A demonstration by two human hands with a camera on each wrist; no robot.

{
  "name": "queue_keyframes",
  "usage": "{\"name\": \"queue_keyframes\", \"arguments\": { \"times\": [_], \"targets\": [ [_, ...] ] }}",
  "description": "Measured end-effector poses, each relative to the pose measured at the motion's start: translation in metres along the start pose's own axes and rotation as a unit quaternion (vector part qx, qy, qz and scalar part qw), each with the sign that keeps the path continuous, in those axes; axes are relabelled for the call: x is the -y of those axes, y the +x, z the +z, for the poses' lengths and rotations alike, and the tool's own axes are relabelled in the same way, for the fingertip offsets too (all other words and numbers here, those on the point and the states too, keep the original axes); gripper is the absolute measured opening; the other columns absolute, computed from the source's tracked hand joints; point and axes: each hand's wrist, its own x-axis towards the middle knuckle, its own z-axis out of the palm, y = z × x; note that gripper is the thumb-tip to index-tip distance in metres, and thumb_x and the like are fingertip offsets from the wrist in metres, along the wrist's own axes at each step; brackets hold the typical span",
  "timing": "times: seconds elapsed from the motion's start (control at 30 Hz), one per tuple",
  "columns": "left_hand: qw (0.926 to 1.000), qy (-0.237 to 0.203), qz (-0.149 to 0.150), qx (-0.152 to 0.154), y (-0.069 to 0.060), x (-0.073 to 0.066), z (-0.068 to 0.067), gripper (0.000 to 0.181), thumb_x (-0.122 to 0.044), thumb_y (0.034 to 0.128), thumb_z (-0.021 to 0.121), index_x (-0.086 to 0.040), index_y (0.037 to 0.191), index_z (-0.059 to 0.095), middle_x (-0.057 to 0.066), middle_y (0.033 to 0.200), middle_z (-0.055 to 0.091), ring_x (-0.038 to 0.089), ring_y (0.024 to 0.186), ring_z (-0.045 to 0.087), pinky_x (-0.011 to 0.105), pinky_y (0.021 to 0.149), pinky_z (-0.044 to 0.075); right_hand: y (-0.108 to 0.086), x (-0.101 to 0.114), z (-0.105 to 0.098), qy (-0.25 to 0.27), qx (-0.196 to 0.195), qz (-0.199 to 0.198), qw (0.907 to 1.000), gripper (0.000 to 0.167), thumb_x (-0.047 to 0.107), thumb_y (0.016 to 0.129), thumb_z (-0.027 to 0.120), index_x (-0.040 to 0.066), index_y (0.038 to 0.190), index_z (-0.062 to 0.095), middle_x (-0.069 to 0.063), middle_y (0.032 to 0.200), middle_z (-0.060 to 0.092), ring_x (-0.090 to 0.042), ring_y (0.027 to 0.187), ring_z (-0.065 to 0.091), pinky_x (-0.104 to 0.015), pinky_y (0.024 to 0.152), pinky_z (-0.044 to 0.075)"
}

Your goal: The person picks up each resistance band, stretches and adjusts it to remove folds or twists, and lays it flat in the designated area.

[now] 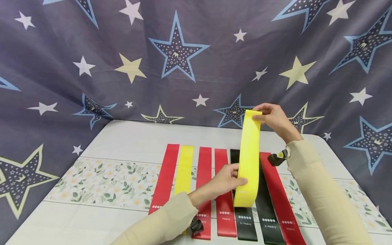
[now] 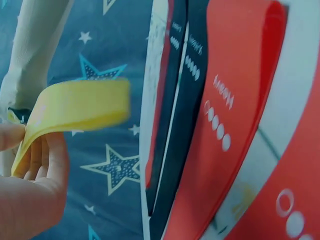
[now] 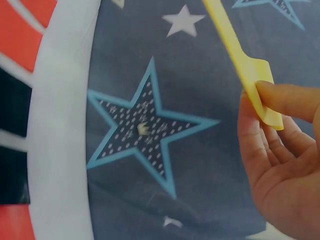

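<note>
A yellow resistance loop band (image 1: 249,153) hangs upright above the table between both hands. My right hand (image 1: 272,119) pinches its upper end between thumb and fingers, which the right wrist view shows close up on the band's folded edge (image 3: 267,95). Lower down, my left hand (image 1: 225,180) grips the band's side, thumb on the front face. In the left wrist view the loop's bottom (image 2: 85,105) curves out past the fingers. Behind the held band lie two black X-Heavy bands (image 1: 246,223), partly hidden by it.
Flat in a row on the white, flower-striped table (image 1: 122,143) are a red band (image 1: 165,170), another yellow band (image 1: 184,163), more red Heavy bands (image 1: 226,224) and, at the right end, a red one (image 1: 286,204). A star-patterned curtain (image 1: 214,78) hangs behind the table.
</note>
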Motion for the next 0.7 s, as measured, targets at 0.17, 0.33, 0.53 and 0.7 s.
{"name": "queue_keyframes", "arguments": {
  "times": [0.17,0.33,0.53,0.7],
  "targets": [
    [0.9996,-0.009,-0.015,0.024,0.001,0.007,0.016,0.036,-0.002,0.0884,0.063,0.002,0.124,0.055,0.017,0.106,0.07,0.024,0.09,0.071,0.032,0.07,0.058,0.005,-0.02,-0.006,-0.003,0.0,0.018,0.9998,0.035,0.014,0.09,0.065,-0.005,0.118,0.055,0.011,0.084,0.062,-0.003,0.074,0.061,-0.019,0.068,0.051],
    [0.9991,-0.017,-0.032,0.021,0.002,0.014,0.043,0.024,0.003,0.0871,0.062,0.006,0.111,0.062,0.02,0.096,0.072,0.028,0.076,0.072,0.031,0.057,0.058,0.009,-0.039,-0.01,-0.017,0.009,0.042,0.9989,0.034,0.012,0.092,0.062,-0.005,0.12,0.054,0.007,0.089,0.059,-0.002,0.075,0.059,-0.021,0.071,0.052],
    [0.9974,-0.014,-0.07,-0.003,0.005,0.023,0.082,0.011,0.001,0.0862,0.061,0.001,0.093,0.07,0.015,0.073,0.072,0.03,0.057,0.069,0.028,0.049,0.055,0.009,-0.062,-0.012,-0.045,0.016,0.071,0.9964,0.037,0.013,0.092,0.06,-0.004,0.123,0.052,-0.004,0.099,0.051,-0.009,0.082,0.054,-0.026,0.076,0.051],
    [0.9938,-0.032,-0.105,0.02,0.016,0.027,0.11,0.013,-0.003,0.0865,0.059,-0.006,0.083,0.072,0.017,0.064,0.069,0.032,0.064,0.071,0.03,0.049,0.055,0.007,-0.082,-0.02,-0.056,0.043,0.095,0.993,0.04,0.015,0.095,0.056,-0.005,0.129,0.048,-0.013,0.115,0.047,-0.017,0.093,0.051,-0.041,0.09,0.048]
  ]
}}
